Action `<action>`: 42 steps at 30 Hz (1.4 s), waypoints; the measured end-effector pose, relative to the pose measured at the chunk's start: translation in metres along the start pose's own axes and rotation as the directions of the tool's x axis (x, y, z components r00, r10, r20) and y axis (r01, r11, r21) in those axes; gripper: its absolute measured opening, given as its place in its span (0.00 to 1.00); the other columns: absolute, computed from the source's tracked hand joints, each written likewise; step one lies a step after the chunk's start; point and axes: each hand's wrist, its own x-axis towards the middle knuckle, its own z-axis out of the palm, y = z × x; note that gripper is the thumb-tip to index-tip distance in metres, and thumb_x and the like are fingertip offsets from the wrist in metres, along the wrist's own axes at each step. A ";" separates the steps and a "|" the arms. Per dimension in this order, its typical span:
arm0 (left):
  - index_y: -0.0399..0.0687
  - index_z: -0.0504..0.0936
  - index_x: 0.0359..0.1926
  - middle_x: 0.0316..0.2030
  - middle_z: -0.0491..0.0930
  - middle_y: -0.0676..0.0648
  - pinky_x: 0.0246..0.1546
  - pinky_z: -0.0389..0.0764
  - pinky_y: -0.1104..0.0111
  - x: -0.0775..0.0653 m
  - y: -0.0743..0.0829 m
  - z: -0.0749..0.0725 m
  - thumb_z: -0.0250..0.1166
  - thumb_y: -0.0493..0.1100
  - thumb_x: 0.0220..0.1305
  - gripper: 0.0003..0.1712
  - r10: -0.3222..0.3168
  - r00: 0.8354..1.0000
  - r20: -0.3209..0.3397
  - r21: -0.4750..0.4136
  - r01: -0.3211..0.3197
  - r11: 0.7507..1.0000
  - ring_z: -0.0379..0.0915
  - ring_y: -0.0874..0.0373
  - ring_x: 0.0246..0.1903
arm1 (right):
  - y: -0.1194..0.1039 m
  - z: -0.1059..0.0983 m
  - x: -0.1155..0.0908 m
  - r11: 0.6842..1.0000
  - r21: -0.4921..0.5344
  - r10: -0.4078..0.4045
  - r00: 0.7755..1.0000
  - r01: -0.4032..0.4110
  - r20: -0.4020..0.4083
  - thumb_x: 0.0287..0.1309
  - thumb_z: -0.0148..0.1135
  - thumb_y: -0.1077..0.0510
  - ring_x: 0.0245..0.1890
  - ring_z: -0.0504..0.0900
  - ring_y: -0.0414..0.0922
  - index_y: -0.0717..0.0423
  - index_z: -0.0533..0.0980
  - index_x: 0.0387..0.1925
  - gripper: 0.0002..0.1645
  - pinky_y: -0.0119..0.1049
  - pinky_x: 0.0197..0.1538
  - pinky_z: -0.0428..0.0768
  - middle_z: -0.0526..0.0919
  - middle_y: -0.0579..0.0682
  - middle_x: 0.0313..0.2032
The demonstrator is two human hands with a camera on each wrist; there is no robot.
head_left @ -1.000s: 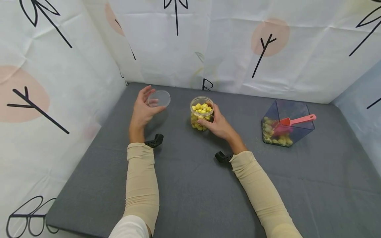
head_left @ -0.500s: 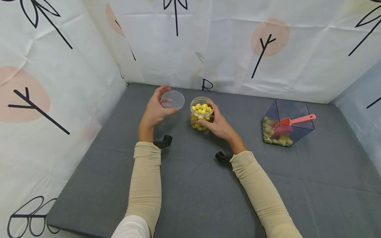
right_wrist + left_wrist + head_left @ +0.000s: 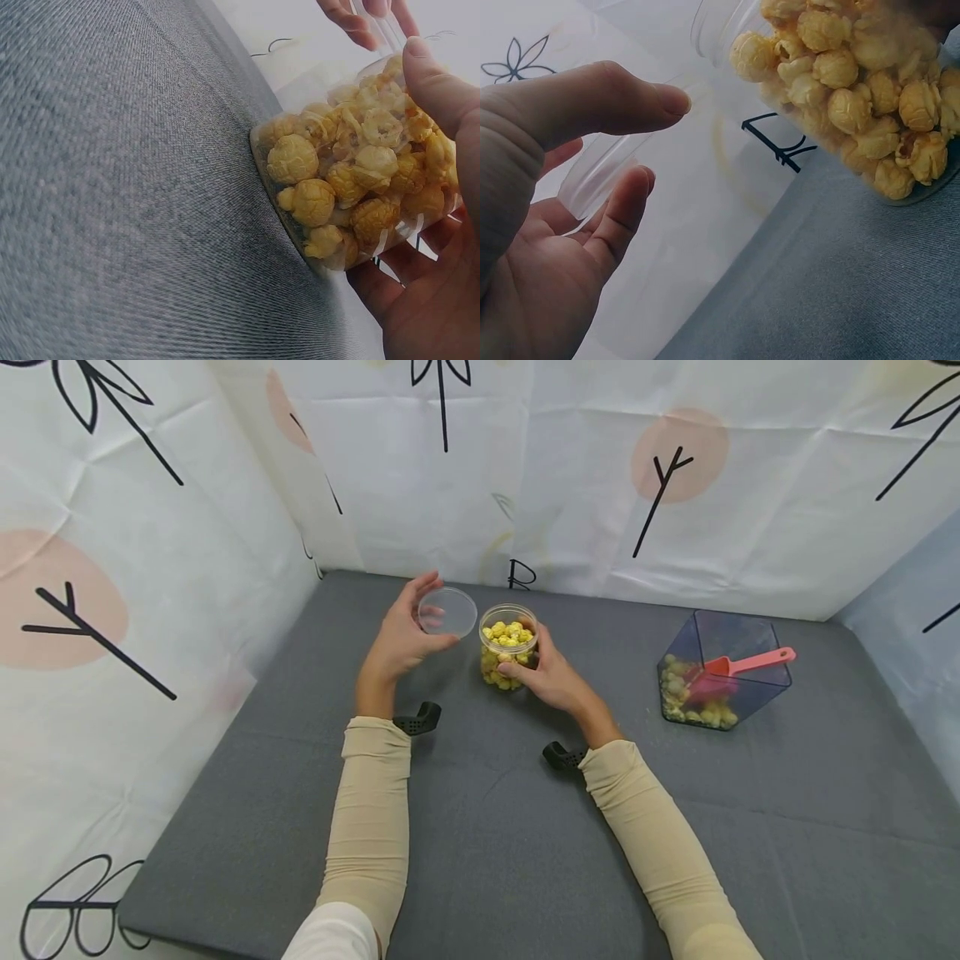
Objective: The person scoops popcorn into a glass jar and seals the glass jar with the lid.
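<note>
My right hand (image 3: 557, 675) grips a clear round jar (image 3: 509, 647) full of yellow popcorn, its thumb on the near side and its fingers round the far side. The jar stands upright on the table with its mouth uncovered; the right wrist view shows the popcorn (image 3: 360, 172) through the wall. My left hand (image 3: 401, 635) pinches a clear round lid (image 3: 448, 612) by its edge between thumb and fingers. Just left of the jar's rim, the lid is held up above the table. From the left wrist view, the lid (image 3: 604, 176) appears edge-on between the fingers.
To the right stands a bluish see-through square bin (image 3: 757, 689) with popcorn in its bottom. A pink scoop (image 3: 761, 662) leans in it, handle over the rim. The grey table (image 3: 480, 827) backs onto a white printed cloth (image 3: 585, 510).
My left hand has moved right with the lid, bringing it close to the jar's rim. The right hand and the jar have stayed in place.
</note>
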 end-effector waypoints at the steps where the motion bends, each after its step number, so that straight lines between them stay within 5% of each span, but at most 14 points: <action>1: 0.57 0.56 0.79 0.77 0.62 0.48 0.55 0.79 0.56 0.000 0.000 0.000 0.75 0.29 0.54 0.57 0.001 1.000 0.004 -0.003 -0.001 1.000 0.71 0.42 0.62 | 0.000 0.000 0.000 1.000 0.001 -0.004 1.000 0.004 0.000 0.69 0.64 0.47 0.74 0.65 0.55 0.43 0.42 0.80 0.52 0.57 0.73 0.66 0.58 0.59 0.74; 7: 0.62 0.55 0.80 0.78 0.60 0.49 0.46 0.77 0.71 0.000 0.002 0.003 0.75 0.31 0.55 0.58 -0.013 1.000 0.021 -0.003 0.013 1.000 0.71 0.43 0.62 | -0.001 0.000 0.000 1.000 0.015 -0.010 1.000 0.009 0.012 0.69 0.64 0.48 0.73 0.65 0.56 0.44 0.42 0.80 0.52 0.58 0.72 0.68 0.58 0.59 0.74; 18: 0.62 0.52 0.81 0.76 0.65 0.48 0.61 0.77 0.53 0.000 0.002 0.005 0.77 0.33 0.54 0.61 0.005 1.000 0.005 -0.039 -0.005 0.999 0.73 0.46 0.60 | -0.031 -0.002 -0.014 0.999 0.011 0.043 0.998 -0.043 0.040 0.71 0.62 0.55 0.76 0.61 0.60 0.55 0.39 0.81 0.52 0.59 0.75 0.63 0.55 0.64 0.75; 26: 0.54 0.51 0.79 0.72 0.71 0.48 0.60 0.76 0.53 0.002 0.003 0.008 0.79 0.33 0.52 0.61 0.009 0.998 -0.054 -0.121 -0.016 0.993 0.74 0.45 0.58 | -0.033 -0.003 -0.016 0.999 0.044 0.029 0.999 -0.031 0.045 0.71 0.62 0.55 0.75 0.61 0.59 0.55 0.39 0.81 0.52 0.59 0.75 0.63 0.55 0.64 0.75; 33: 0.47 0.60 0.73 0.70 0.73 0.46 0.70 0.67 0.43 0.004 0.000 0.011 0.80 0.32 0.50 0.52 0.064 0.992 -0.106 -0.156 -0.080 0.984 0.64 0.46 0.73 | -0.033 -0.004 -0.015 0.998 0.056 0.021 0.999 -0.023 0.049 0.71 0.62 0.56 0.75 0.61 0.60 0.54 0.39 0.81 0.52 0.59 0.75 0.63 0.55 0.65 0.75; 39: 0.44 0.63 0.70 0.70 0.72 0.44 0.61 0.79 0.53 0.005 -0.002 0.016 0.77 0.26 0.50 0.48 0.091 0.990 -0.112 -0.257 -0.117 0.959 0.66 0.49 0.71 | -0.033 -0.004 -0.015 0.999 0.051 0.018 0.998 -0.021 0.052 0.71 0.62 0.56 0.75 0.61 0.60 0.55 0.39 0.81 0.52 0.60 0.75 0.63 0.54 0.65 0.75; 42: 0.45 0.64 0.70 0.70 0.72 0.45 0.62 0.78 0.48 0.005 -0.002 0.019 0.76 0.26 0.51 0.47 0.100 0.988 -0.121 -0.273 -0.130 0.953 0.68 0.51 0.70 | -0.032 -0.003 -0.015 0.998 0.056 0.019 0.998 -0.022 0.053 0.71 0.62 0.56 0.75 0.61 0.60 0.55 0.39 0.81 0.53 0.60 0.75 0.63 0.54 0.64 0.75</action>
